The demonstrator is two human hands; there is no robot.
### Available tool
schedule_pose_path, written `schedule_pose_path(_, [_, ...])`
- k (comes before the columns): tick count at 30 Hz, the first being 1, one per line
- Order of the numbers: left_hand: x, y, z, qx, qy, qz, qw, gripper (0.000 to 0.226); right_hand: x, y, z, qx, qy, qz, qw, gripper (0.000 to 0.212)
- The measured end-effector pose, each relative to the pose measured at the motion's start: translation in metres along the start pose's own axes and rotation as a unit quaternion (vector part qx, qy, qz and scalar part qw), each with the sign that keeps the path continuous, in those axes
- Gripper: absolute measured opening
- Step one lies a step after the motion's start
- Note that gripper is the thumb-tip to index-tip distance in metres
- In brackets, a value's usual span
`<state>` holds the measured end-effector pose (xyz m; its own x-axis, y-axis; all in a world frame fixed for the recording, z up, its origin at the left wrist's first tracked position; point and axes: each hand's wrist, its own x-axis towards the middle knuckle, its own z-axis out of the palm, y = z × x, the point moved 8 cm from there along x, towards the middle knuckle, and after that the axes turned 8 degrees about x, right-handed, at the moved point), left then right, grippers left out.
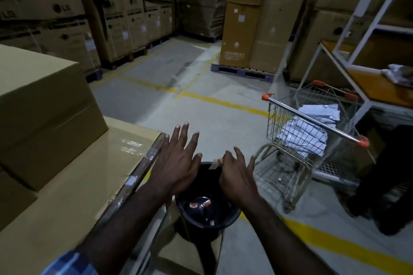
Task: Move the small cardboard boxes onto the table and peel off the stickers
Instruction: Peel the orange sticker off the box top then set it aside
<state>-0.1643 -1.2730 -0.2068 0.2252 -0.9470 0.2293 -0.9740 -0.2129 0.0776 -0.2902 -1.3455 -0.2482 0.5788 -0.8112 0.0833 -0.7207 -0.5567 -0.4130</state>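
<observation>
Head view: both hands spread wide over black bin (207,214), left hand (178,163) empty, right hand (237,176) with sticker (214,165) stuck on fingertips, may miss bin and fall on floor.

Matt cardboard box (44,105), glossy black plastic bin (207,214), shiny wire-metal trolley (312,131)

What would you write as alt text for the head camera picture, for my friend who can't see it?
Two bare hands, left hand and right hand, spread open above a black bin with sticker scraps inside, a pale strip at the right fingertips. Cardboard boxes sit on the table at left; a shopping cart stands right.
</observation>
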Motion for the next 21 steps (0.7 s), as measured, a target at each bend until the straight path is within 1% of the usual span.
schedule_pose_path(3, [0.02,-0.012,0.017,0.001,-0.021,0.014,1.0,0.077,0.02,0.005,0.019,-0.045,-0.026,0.01,0.999,0.028])
schedule_pose_path(5, [0.032,-0.018,0.027,0.002,-0.032,0.027,0.999,0.077,0.03,0.009,0.029,-0.059,-0.041,0.028,0.997,0.035])
schedule_pose_path(9, [0.054,-0.026,0.046,-0.001,-0.049,0.051,0.997,0.067,0.039,0.017,0.047,-0.093,-0.074,0.054,0.991,0.051])
schedule_pose_path(13, [0.063,-0.027,0.073,-0.012,-0.079,0.076,0.994,0.066,0.044,0.028,0.067,-0.117,-0.107,0.068,0.985,0.056])
schedule_pose_path(17, [0.06,-0.029,0.101,-0.02,-0.103,0.087,0.991,0.069,0.05,0.036,0.085,-0.11,-0.152,0.083,0.979,0.065])
schedule_pose_path(21, [0.054,-0.031,0.128,-0.019,-0.138,0.084,0.987,0.074,0.051,0.04,0.095,-0.106,-0.179,0.083,0.975,0.06])
